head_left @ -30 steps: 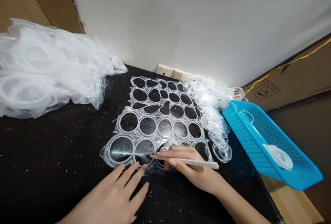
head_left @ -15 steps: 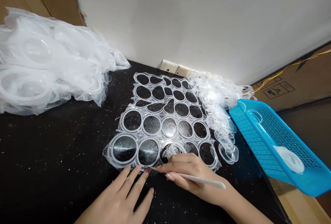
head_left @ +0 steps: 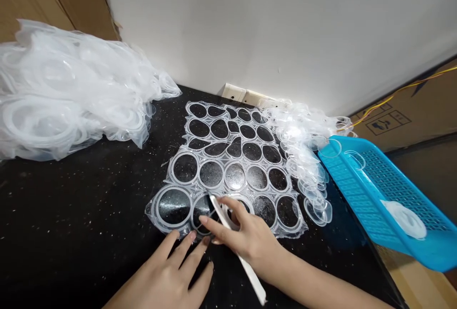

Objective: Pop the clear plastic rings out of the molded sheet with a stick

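A clear, flexible sheet of joined round rings (head_left: pixel 214 154) lies on the black speckled table (head_left: pixel 89 233); dark tabletop shows through its holes. My left hand (head_left: pixel 171 266) rests flat, fingers spread, with the fingertips at the sheet's near edge. Above the nearest row, my right hand (head_left: pixel 246 233) grips a slim white-handled tool (head_left: pixel 250 275) between thumb and fingers. Its narrow end points away from me, over the second ring from the left. Whitish loose-looking rings (head_left: pixel 246 200) show partly behind the right fingers; whether that hand holds them is hidden.
A heap of clear round trimmings (head_left: pixel 303 156) lies right of the sheet. Beyond it a blue plastic basket (head_left: pixel 352 199) holds a whitish ring piece (head_left: pixel 405 218). Bagged rings (head_left: pixel 71 90) are piled at left. A power strip (head_left: pixel 246 95) sits against the wall, cardboard boxes (head_left: pixel 396 109) at right.
My right hand has moved a little away from the sheet's near edge and turned, swinging the tool from nearly crosswise to a steep slant. The left hand stays nearly in place.
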`<state>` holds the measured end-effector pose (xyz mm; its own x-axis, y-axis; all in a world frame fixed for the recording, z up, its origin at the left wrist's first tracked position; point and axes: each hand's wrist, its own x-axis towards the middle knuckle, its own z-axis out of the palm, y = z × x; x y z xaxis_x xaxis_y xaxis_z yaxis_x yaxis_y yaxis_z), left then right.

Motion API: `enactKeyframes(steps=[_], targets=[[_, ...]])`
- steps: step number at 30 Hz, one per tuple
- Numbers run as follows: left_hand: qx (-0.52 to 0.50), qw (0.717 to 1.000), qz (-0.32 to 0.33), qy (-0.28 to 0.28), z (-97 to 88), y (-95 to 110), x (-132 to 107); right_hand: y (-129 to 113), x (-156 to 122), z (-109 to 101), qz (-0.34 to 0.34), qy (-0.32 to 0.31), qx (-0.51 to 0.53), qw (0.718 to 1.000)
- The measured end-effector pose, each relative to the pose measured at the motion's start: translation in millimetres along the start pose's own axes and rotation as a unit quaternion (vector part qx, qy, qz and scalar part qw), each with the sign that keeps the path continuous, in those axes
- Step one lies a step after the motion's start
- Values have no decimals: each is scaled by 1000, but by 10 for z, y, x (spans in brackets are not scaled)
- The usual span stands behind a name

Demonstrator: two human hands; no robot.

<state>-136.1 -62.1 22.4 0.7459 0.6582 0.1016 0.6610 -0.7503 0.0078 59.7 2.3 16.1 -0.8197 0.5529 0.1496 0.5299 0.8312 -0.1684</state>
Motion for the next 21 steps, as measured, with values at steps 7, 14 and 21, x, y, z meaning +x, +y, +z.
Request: enactKeyframes(steps=[7, 14, 21], targets=[[-20, 999, 40, -24, -87, -89, -5, 214, 15, 61, 30, 79, 177, 980], [-32, 999, 35, -21, -93, -73, 24, 224, 85, -35, 73, 99, 420, 899], [-42, 999, 23, -15, -48, -97, 16, 417, 181, -42, 277, 83, 649, 704]])
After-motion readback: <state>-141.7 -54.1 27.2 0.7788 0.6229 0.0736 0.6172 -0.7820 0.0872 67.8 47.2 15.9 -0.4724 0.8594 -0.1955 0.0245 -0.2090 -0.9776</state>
